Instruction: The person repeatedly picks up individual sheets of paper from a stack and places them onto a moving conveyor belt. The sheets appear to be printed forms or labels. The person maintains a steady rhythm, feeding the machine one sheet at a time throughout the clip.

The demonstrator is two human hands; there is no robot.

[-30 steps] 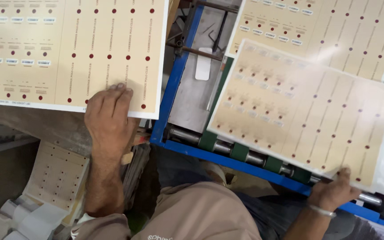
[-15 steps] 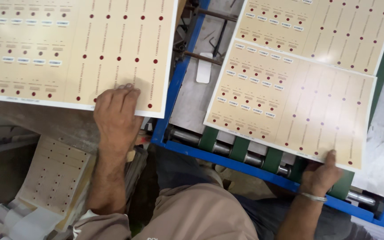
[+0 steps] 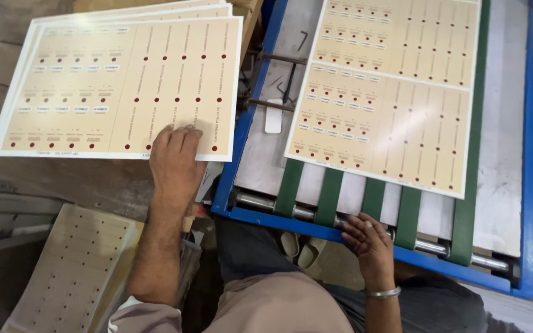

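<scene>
Wooden surface (image 3: 63, 185): left hand (image 3: 176, 161) flat, grip wide, on printed sheet (image 3: 124, 86); right hand (image 3: 368, 242) on roller (image 3: 291, 211), grip probably loose, holding nothing.

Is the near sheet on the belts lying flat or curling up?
Flat: the near sheet lies spread across the green belts, no edge or corner visibly lifted.

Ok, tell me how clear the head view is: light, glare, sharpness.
Head view: even, soft daylight; mild sheen on the upper sheet on the conveyor, no harsh glare; left hand and right hand sharp; fine print on the stacked sheets too small to read.
</scene>
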